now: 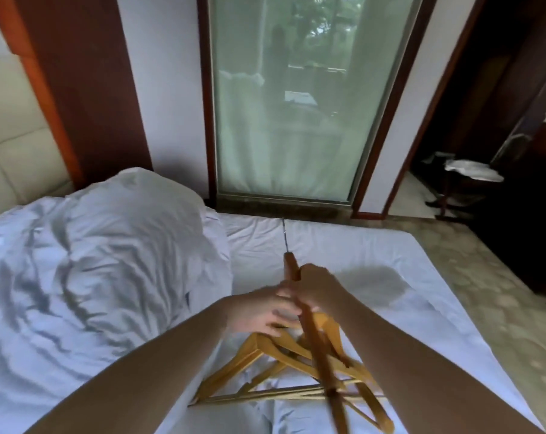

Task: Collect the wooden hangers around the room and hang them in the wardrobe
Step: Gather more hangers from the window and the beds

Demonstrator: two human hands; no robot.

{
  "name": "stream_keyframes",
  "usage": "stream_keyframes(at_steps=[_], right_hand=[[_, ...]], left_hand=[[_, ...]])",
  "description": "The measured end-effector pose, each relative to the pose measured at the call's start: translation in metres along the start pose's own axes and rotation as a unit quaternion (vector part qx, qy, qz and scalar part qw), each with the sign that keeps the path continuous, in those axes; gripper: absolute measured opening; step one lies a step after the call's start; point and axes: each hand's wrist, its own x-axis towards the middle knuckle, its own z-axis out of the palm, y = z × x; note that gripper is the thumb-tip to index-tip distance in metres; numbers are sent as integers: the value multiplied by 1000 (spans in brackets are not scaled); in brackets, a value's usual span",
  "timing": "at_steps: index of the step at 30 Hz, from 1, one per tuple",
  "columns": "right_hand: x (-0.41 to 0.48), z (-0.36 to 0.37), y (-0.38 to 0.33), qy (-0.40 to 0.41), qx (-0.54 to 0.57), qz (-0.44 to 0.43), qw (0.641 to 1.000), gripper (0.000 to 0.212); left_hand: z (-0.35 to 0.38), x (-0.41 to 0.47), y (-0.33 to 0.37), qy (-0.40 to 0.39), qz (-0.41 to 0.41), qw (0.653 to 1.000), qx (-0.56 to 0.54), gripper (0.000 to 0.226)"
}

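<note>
Head cam looked down at a bed (390,245) w/ white sheets. Right hand (318,286) was wrapped tight round one hanger (314,339), seen edge-on, its metal hook (284,233) pointing away toward the window (284,104). Left hand (259,311) was right up against that hanger and over the tops of the other hangers (231,368), a few of them fanned out just over the sheet. Couldn't tell if they were resting on it. Too blurry to say whether the left fingers were actually gripping anything or just touching, so can't tell tbh. No wardrobe in view.

What could go wrong imo: the pile was splayed at diff angles, so lifting it by one neck prob lets the rest slide off or tangle at the hooks. If the left hand only had a partial hold, one could drop back on the bed or off the edge onto the floor (484,277). Also that hook sticking out could snag the sheet or the pillow (133,245) on a swing round. Lining up all the hooks first would prob save hassle at the rail.
</note>
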Motion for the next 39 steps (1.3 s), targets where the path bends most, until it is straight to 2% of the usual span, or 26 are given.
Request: stream_keyframes(at_steps=[1, 2, 5, 6, 8, 10, 11, 14, 16, 18, 21, 22, 24, 26, 28, 30, 33, 34, 35, 37, 39], right_hand=[[8, 8, 8, -7, 9, -6, 1000, 37], [13, 12, 14, -15, 25, -4, 1000, 37], [36, 17, 33, -8, 76, 16, 997, 43], [44, 19, 43, 22, 75, 6, 997, 43], [59, 20, 57, 76, 102, 43, 991, 34], [80, 24, 73, 159, 151, 56, 974, 46], [89, 28, 76, 170, 159, 20, 972, 49], [111, 47, 71, 84, 220, -109, 966, 48], [123, 61, 52, 14, 278, -128, 952, 36], [133, 68, 26, -5, 351, -119, 929, 27], [142, 74, -5, -45, 486, -70, 870, 21], [145, 81, -9, -46, 491, -62, 868, 18], [150, 106, -10, -66, 439, -42, 895, 17], [153, 139, -4, -92, 290, -19, 952, 31], [153, 177, 4, -101, 202, 19, 974, 29], [152, 208, 8, -120, 200, 71, 970, 12], [151, 224, 17, -114, 311, 142, 933, 35], [152, 230, 22, -103, 356, 128, 920, 41], [153, 232, 26, -103, 349, 89, 927, 43], [155, 242, 29, -91, 288, 26, 953, 29], [157, 252, 29, -46, 207, 3, 977, 13]], left_hand=[[7, 13, 0, -53, -14, 997, -53, 39], [9, 28, -4, -60, -18, 995, -75, 37], [14, 58, -12, 27, -15, 989, -144, 20], [12, 65, -18, 48, -19, 984, -172, 15], [6, 70, -28, 70, -44, 969, -231, 19], [-5, 71, -43, 58, -60, 972, -219, 26], [-12, 69, -50, 48, -65, 975, -206, 29], [-34, 64, -73, 48, -62, 981, -180, 33], [-49, 59, -85, 35, -61, 979, -190, 33], [-66, 52, -92, -17, -54, 976, -209, 35], [-88, 42, -99, -98, -61, 966, -230, 37], [-94, 41, -105, -104, -65, 966, -228, 38], [-101, 40, -120, -85, -89, 973, -197, 40], [-101, 42, -143, -58, -122, 977, -167, 42], [-98, 45, -170, -61, -146, 973, -170, 44], [-99, 49, -194, -72, -164, 967, -180, 46], [-111, 58, -222, -91, -187, 962, -175, 48], [-116, 64, -230, -88, -193, 962, -173, 46], [-119, 70, -238, -82, -194, 963, -166, 44], [-120, 84, -251, -46, -185, 975, -112, 36], [-114, 95, -260, 5, -160, 987, 24, 19]])
